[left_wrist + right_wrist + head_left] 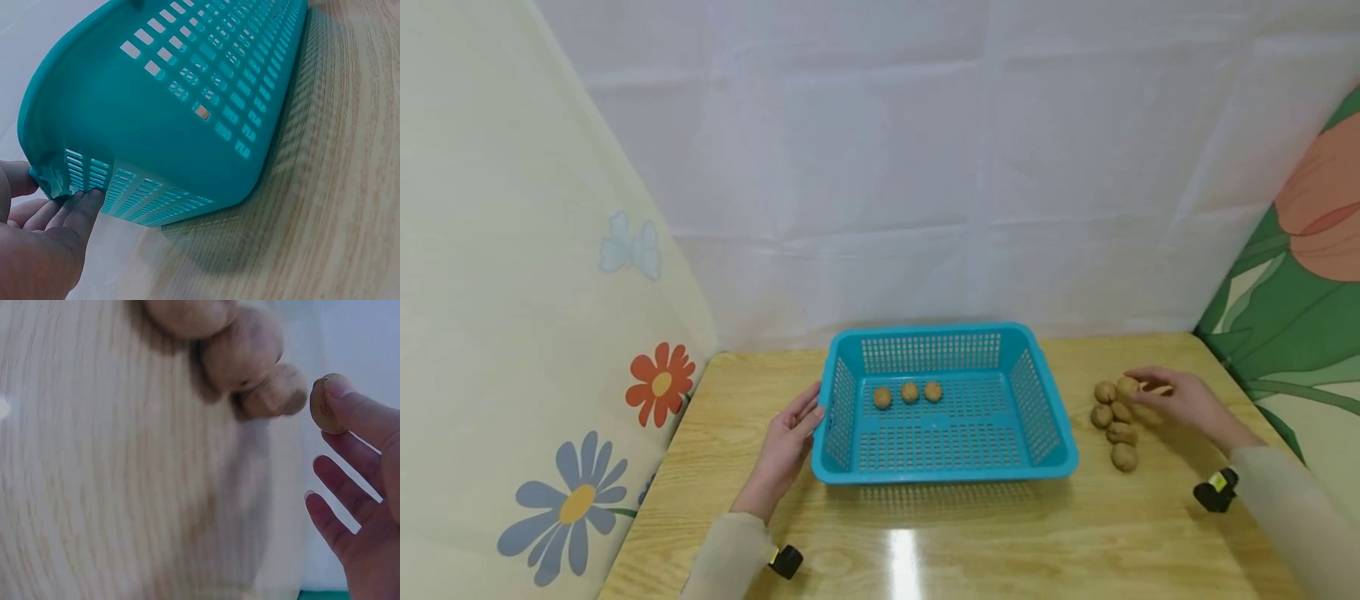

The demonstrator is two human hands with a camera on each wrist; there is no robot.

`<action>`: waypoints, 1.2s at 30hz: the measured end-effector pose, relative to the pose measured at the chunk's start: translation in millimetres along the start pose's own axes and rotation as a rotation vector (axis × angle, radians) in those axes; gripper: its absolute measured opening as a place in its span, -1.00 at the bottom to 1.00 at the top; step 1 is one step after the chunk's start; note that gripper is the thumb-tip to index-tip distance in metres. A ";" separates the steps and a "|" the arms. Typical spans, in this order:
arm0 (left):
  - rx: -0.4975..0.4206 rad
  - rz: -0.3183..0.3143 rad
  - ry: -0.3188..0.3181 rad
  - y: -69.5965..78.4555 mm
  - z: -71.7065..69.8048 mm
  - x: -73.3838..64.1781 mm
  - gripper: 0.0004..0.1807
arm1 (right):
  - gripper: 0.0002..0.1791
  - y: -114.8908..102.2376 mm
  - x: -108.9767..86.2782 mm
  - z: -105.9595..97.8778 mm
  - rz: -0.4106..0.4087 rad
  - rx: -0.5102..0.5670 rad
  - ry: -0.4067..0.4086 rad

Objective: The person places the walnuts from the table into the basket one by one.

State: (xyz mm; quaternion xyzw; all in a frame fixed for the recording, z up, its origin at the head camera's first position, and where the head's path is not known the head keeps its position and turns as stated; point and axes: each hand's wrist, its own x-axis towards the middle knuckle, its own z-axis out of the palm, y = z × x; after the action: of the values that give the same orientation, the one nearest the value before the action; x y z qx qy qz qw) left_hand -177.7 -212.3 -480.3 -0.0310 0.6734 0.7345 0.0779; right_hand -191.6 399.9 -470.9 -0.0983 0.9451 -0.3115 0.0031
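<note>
A blue plastic basket [943, 478] with slotted sides stands in the middle of the table. Three brown walnuts [910, 392] lie inside it, near its back left. My left hand [786, 442] grips the basket's left rim, its thumb at the edge and the other fingers against the outer wall; in the left wrist view the hand [47, 234] shows at lower left. To the right of the basket, my right hand [1183, 404] pinches a walnut [326, 405] between thumb and index finger, the other fingers spread. Several more walnuts [1122, 433] lie in a cluster beside that hand.
The wooden table [1000, 542] meets a white cloth backdrop [887, 167] close behind the basket. A flower-printed panel [550, 333] borders the left side, and another printed panel [1300, 333] borders the right.
</note>
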 end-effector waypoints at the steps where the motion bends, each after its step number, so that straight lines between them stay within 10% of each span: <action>1: 0.002 0.002 0.000 0.3 -0.3 0.1 -0.39 | -0.50 -4.0 1.0 -0.8 -0.007 -0.001 0.006; 24: 0.001 0.003 -0.009 4.0 0.4 0.4 -0.37 | -0.41 -110.1 42.8 2.4 -0.083 0.047 -0.099; 36: -0.011 -0.001 -0.012 2.9 0.8 -1.0 -0.40 | -0.51 -154.1 82.8 21.2 -0.251 0.040 -0.160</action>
State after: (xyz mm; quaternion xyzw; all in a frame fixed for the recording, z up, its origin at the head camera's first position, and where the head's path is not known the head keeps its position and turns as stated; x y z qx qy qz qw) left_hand -177.1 -211.8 -477.2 -0.0273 0.6689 0.7384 0.0819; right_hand -243.1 250.7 -392.5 -0.2402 0.9157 -0.3194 0.0412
